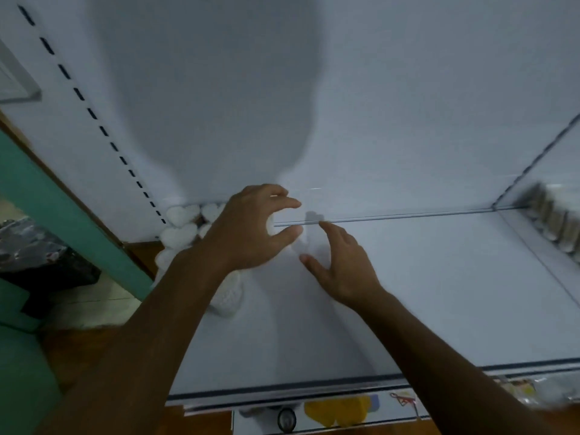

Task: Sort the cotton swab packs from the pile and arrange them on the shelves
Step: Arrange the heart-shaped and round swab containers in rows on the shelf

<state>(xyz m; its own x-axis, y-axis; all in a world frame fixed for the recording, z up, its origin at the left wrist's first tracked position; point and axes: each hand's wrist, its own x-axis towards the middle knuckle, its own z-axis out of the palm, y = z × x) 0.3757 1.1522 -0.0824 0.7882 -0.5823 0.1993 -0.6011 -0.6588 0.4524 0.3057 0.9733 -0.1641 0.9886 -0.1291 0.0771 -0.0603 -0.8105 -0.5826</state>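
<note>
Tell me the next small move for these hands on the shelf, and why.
Probably draw both hands back for another pack. The left hand and right hand are spread with nothing clearly gripped, the heart-shaped packs sit at the shelf's left end, and bare space lies to their right.

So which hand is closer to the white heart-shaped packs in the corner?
The left. The left hand is right over the heart-shaped packs at the shelf's left end. The right hand is farther right, above bare shelf.

White heart-shaped cotton swab packs [180,229] clustered at the back left corner of the white shelf [439,277], partly hidden by an arm; one more heart pack [229,298] lying nearer the front.
</note>
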